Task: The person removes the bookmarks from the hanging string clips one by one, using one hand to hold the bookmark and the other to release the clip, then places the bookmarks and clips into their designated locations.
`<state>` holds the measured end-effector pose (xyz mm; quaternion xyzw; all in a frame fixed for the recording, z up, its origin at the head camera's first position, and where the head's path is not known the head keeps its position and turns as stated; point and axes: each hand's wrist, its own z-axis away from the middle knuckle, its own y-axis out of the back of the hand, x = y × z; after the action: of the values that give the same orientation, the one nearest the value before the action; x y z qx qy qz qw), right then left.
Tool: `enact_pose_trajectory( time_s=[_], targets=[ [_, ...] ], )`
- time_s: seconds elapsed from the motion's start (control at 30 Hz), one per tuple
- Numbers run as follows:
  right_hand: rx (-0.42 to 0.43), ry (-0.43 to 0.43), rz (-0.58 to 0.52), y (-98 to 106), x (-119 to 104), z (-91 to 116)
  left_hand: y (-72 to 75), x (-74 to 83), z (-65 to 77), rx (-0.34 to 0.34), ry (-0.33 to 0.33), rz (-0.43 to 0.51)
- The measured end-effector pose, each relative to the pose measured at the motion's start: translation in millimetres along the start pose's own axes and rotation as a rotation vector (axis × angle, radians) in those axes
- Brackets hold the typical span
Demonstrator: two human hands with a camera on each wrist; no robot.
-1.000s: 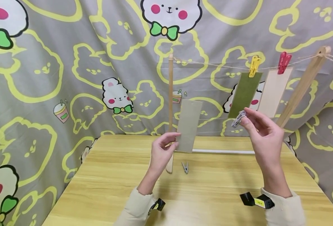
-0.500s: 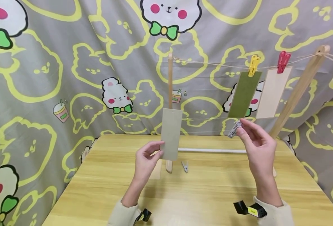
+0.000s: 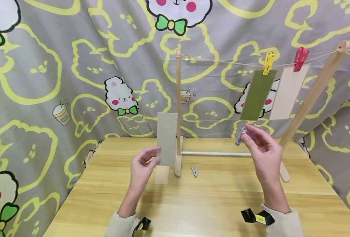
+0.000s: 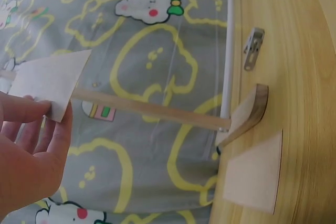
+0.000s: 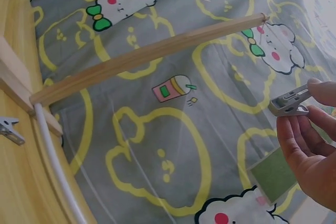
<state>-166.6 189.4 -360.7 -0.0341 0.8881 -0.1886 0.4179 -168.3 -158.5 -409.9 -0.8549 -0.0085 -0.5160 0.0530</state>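
Observation:
My left hand (image 3: 143, 166) pinches a grey-beige card (image 3: 166, 140) by its lower left edge and holds it upright, just left of the rack's left post. In the left wrist view the thumb and fingers lie on either face of that card (image 4: 50, 80). A grey clothespin (image 3: 240, 136) is pinched between thumb and fingertips of my right hand (image 3: 265, 154), below the hanging green card (image 3: 258, 95). The right wrist view shows this clothespin (image 5: 290, 100) pointing away from the fingers. A yellow clothespin (image 3: 268, 63) fixes the green card to the string.
A red clothespin (image 3: 301, 59) holds a cream card (image 3: 289, 92) on the string (image 3: 222, 61) between two wooden posts (image 3: 178, 102). A white bar (image 3: 216, 153) joins their feet. Another grey clothespin (image 3: 194, 171) and a pale card (image 3: 162, 175) lie on the wooden table (image 3: 210, 204).
My left hand has carried the grey-beige card leftward, past the left post. The right hand has moved a little left and down with the clothespin, and the view has tilted slightly downward.

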Motion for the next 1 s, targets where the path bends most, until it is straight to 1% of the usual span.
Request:
enact_pose_trajectory(
  time_s=[0.23, 0.4, 0.5, 0.63, 0.73, 0.9, 1.0],
  targets=[
    [-0.003, -0.045, 0.049, -0.6, 10.5, 3.4, 17.1, -0.7, -2.3, 0.035, 0.026, -0.028],
    [-0.004, -0.110, 0.108, -2.6, 19.4, 6.0, 33.9, -3.9, -8.7, 0.072, 0.064, -0.062],
    [0.018, -0.158, 0.147, -3.2, 24.9, 6.4, 43.4, -6.1, -12.2, 0.085, 0.094, -0.097],
    [0.035, -0.212, 0.191, -2.8, 32.0, 6.8, 54.0, -12.4, -16.4, 0.084, 0.130, -0.139],
    [0.029, -0.242, 0.231, -2.7, 37.6, 7.9, 60.9, -17.6, -18.5, 0.091, 0.156, -0.158],
    [0.017, -0.286, 0.332, -2.2, 47.8, 10.0, 69.5, -23.9, -19.9, 0.108, 0.207, -0.171],
    [0.010, -0.309, 0.382, -1.3, 53.3, 11.9, 74.2, -26.8, -20.0, 0.100, 0.253, -0.188]
  ],
)
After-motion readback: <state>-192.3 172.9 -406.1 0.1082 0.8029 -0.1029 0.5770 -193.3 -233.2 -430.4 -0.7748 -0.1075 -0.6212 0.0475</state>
